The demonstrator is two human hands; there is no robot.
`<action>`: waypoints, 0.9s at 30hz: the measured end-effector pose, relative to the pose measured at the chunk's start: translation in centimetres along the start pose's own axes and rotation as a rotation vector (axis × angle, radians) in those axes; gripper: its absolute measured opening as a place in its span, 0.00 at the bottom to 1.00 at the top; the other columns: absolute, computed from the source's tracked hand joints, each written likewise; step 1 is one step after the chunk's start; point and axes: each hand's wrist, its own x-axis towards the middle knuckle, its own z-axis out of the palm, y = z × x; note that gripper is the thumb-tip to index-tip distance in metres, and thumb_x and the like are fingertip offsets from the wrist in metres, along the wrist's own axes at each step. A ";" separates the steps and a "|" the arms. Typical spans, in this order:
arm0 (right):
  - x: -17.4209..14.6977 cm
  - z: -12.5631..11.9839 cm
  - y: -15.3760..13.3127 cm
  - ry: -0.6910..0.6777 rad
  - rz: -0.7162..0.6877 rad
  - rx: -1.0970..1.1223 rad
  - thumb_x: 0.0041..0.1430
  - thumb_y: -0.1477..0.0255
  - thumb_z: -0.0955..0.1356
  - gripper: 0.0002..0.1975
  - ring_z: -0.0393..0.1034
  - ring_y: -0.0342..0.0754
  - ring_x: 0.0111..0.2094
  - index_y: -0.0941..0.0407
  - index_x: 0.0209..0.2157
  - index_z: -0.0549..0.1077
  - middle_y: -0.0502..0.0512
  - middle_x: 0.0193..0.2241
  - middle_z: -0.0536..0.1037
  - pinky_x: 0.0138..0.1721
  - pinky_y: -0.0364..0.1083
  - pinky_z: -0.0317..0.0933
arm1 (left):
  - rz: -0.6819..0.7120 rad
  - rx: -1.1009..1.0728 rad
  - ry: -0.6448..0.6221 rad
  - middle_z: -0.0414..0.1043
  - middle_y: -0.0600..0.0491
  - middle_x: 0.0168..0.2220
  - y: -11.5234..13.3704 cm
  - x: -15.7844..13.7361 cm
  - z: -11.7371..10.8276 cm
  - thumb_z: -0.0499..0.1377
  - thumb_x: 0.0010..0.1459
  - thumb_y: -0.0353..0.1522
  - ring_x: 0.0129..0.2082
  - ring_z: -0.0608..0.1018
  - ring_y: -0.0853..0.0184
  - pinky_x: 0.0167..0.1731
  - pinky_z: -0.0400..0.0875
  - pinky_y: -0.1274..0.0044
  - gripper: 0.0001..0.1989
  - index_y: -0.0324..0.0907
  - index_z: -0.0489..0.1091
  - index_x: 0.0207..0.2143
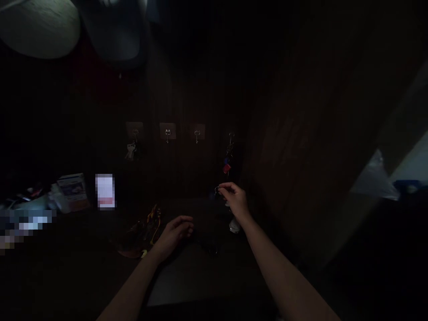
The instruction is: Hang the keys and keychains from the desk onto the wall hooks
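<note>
My right hand (236,200) is closed in a pinch on a small shiny metal ring (216,191). Something dark seems to hang by the ring, too dim to name. Lower and to the left, my left hand (174,231) hovers over or rests on the dark shelf (180,285), fingers loosely bent and nothing visible in them. Above the right hand, keys with a red tag (227,168) hang from a wall hook (231,135). Beside the left wrist is a dark bowl (129,254) with yellow cords (154,216). A small dark item (212,247) lies between the hands.
Two bare hooks (167,133) and another with a bunch of keys (131,149) line the wall. Caps (112,40) hang at the upper left. A small box (73,191) stands at left. A rounded pale object (234,226) sits behind the right wrist. The light is very dim.
</note>
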 end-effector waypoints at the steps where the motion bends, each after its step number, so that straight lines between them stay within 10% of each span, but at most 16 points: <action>1: 0.7 -0.1 -0.3 0.026 -0.018 0.002 0.42 0.65 0.69 0.09 0.70 0.47 0.28 0.54 0.27 0.73 0.50 0.24 0.75 0.25 0.43 0.60 | -0.001 0.001 0.005 0.72 0.51 0.31 0.0 0.0 0.0 0.64 0.45 0.34 0.28 0.72 0.72 0.31 0.65 0.78 0.14 0.39 0.71 0.36; 27: 15.3 -1.9 -5.7 0.285 -0.338 -0.168 0.45 0.73 0.64 0.06 0.66 0.44 0.26 0.56 0.28 0.70 0.48 0.23 0.70 0.25 0.43 0.60 | 0.030 -0.021 -0.010 0.71 0.53 0.29 0.1 -0.3 0.4 0.65 0.45 0.35 0.27 0.71 0.72 0.30 0.62 0.78 0.13 0.40 0.71 0.34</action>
